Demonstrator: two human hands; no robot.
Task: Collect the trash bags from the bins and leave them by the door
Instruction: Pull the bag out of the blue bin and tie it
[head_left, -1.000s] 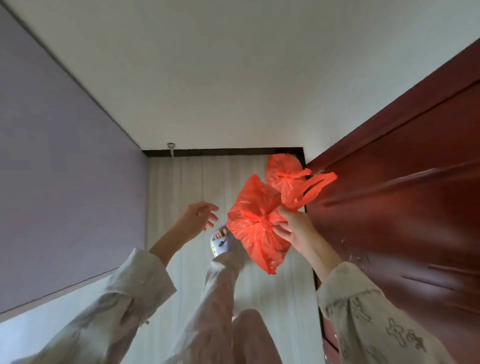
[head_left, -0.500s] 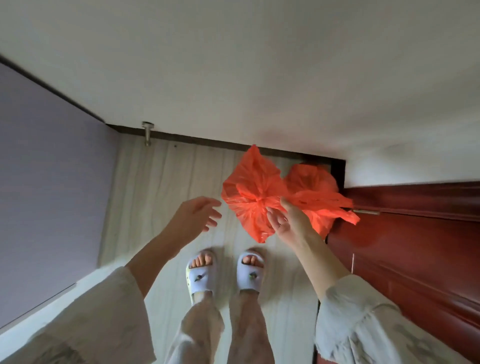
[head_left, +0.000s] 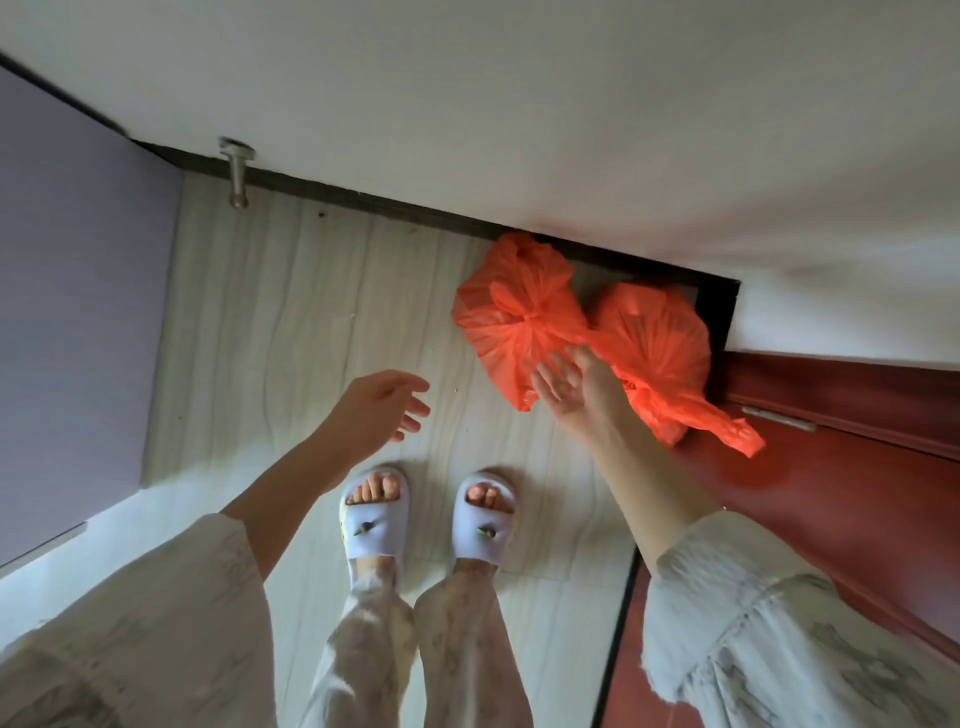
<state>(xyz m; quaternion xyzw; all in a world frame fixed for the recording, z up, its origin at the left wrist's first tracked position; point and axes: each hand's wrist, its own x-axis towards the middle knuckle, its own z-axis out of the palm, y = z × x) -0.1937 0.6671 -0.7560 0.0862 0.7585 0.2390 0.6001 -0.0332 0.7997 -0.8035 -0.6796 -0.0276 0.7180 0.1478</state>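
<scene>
I observed two orange trash bags at the far corner of the floor, where the white wall met the red door (head_left: 841, 499). The left bag (head_left: 511, 322) was knotted at its top and lay just beyond the fingertips of the right hand (head_left: 569, 387); the right bag (head_left: 657, 338) lay beside it, just right of those fingers, touching the first bag and close against the door's edge. A loose strip of orange plastic (head_left: 722, 423) trailed from the right bag, passing behind the right wrist and ending over the door panel. The right hand's fingers (head_left: 545, 376) were spread wide with the palm turned up, their tips against or just short of the left bag's lower edge; I could not tell whether they touched it, and I saw no plastic closed inside them. The left hand (head_left: 382, 410) hung well to the left of the bags over the pale wood-grain floor (head_left: 291, 322), fingers loosely parted and curled, holding nothing. Nearer than both hands, two feet in white slippers (head_left: 480, 519) stood on the floor. A metal door stop (head_left: 236, 174) projected from the dark skirting far beyond the left fingers. Both forearms came out of pale patterned sleeves (head_left: 769, 629).
</scene>
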